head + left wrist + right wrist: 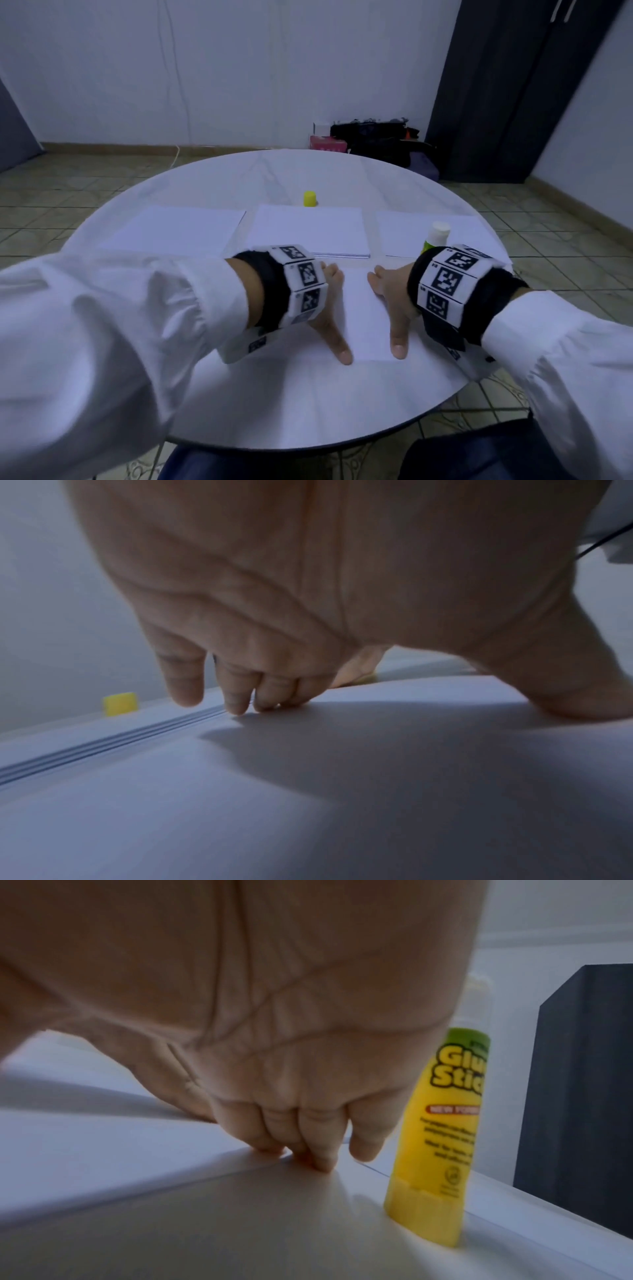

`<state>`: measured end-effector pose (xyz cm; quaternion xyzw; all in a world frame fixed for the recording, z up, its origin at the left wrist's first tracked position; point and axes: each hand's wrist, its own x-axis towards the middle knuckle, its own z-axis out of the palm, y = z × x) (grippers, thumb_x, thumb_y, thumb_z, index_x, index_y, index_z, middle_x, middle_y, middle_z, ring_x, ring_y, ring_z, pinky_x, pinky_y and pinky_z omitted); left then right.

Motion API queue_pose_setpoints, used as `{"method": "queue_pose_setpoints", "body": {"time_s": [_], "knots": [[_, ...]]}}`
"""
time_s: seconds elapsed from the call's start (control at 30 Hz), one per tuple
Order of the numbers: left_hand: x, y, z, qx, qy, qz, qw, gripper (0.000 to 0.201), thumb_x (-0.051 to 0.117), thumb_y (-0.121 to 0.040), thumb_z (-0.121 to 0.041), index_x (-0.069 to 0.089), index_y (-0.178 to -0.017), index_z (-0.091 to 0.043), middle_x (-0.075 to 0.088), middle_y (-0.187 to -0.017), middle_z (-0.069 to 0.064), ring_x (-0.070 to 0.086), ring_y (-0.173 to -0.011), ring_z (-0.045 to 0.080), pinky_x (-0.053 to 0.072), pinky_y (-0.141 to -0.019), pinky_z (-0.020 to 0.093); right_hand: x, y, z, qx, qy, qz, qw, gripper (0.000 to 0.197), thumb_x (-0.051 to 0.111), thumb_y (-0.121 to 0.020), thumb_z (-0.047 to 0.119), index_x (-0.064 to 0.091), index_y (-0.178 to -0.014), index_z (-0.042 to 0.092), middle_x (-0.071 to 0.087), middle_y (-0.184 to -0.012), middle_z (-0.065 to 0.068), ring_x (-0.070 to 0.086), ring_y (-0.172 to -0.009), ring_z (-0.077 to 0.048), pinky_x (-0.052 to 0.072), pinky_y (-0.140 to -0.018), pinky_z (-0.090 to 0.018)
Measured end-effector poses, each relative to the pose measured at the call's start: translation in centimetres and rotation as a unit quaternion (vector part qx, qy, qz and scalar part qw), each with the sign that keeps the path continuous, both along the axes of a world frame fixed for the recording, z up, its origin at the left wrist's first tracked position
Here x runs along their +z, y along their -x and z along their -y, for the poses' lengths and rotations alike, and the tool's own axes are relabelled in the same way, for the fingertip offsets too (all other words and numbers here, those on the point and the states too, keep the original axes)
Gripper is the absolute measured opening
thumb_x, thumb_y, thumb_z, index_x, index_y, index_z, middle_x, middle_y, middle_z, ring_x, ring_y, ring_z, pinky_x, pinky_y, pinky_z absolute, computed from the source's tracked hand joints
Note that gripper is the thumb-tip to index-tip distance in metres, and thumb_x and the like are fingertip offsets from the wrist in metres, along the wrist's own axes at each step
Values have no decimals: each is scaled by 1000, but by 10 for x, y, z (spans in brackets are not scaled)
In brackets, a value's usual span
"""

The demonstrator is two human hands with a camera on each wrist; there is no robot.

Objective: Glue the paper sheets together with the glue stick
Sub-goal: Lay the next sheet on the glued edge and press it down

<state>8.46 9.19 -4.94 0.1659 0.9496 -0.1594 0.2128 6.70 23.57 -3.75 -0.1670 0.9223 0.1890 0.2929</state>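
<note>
A single white sheet lies on the round table in front of me. My left hand and right hand press on its left and right sides, thumbs spread toward me. In the left wrist view the fingertips touch the sheet at its far edge. The right wrist view shows my fingertips pressing the sheet likewise. The uncapped yellow glue stick stands upright just beyond my right hand. Its yellow cap stands farther back.
Three lots of white paper lie in a row behind the sheet: left, a thicker middle stack, and right. A dark cabinet and bags are on the floor beyond the table.
</note>
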Motion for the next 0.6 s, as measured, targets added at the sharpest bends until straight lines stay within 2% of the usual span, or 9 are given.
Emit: {"method": "queue_pose_setpoints", "body": {"time_s": [0.03,0.1,0.17,0.2,0.3,0.4,0.47,0.6], "knots": [[0,-1,-11,-12,-14,-8,1000,141,66,-46,-87,10,-152,-14,23,-156,3,28,-142,25,24,-115,48,-1,1,0,6,5,-10,1000,131,83,-59,50,-2,-152,15,8,-158,-6,17,-143,-24,22,-111,-37],[2,-7,-27,-38,-56,-16,998,132,68,-56,-80,5,-152,-18,20,-157,3,23,-143,23,19,-117,45,-4,3,0,16,17,-25,999,135,85,-51,56,3,-152,16,18,-155,-8,23,-141,-24,26,-109,-38],[3,-10,-32,-38,-83,-13,996,124,69,-64,-73,1,-153,-20,16,-158,3,18,-145,23,16,-115,42,-7,4,-1,13,15,-26,999,142,84,-45,60,2,-152,17,17,-156,-8,22,-142,-24,25,-109,-38],[2,-11,-29,-28,-74,-11,997,127,69,-62,-76,0,-153,-19,14,-158,4,17,-145,24,16,-116,44,-7,4,-1,12,14,-27,999,140,84,-45,60,6,-151,15,18,-155,-8,24,-141,-24,26,-108,-38],[2,-8,-2,8,-32,-7,999,132,66,-56,-82,7,-152,-13,18,-158,3,25,-142,26,22,-116,45,-7,3,-1,6,21,-30,999,123,87,-45,53,28,-144,13,31,-150,-2,38,-131,-22,33,-99,-34],[4,-11,42,32,-13,-7,999,131,66,-60,-78,5,-152,-9,12,-159,4,24,-143,24,21,-117,41,-7,2,-1,7,21,-35,999,117,87,-51,47,27,-144,11,29,-150,-1,39,-130,-22,34,-95,-33],[3,-12,73,42,-4,-10,999,136,65,-57,-81,1,-152,-8,6,-161,5,19,-146,21,18,-118,41,-8,2,0,13,16,-47,999,116,87,-53,46,26,-144,9,30,-150,-1,40,-130,-22,35,-96,-33],[-2,-14,113,59,29,13,998,141,63,-55,-83,-9,-152,-10,-6,-161,1,10,-148,18,13,-119,41,-7,1,1,5,12,-41,999,117,87,-52,47,26,-144,7,30,-150,0,42,-129,-21,36,-95,-32]]}}
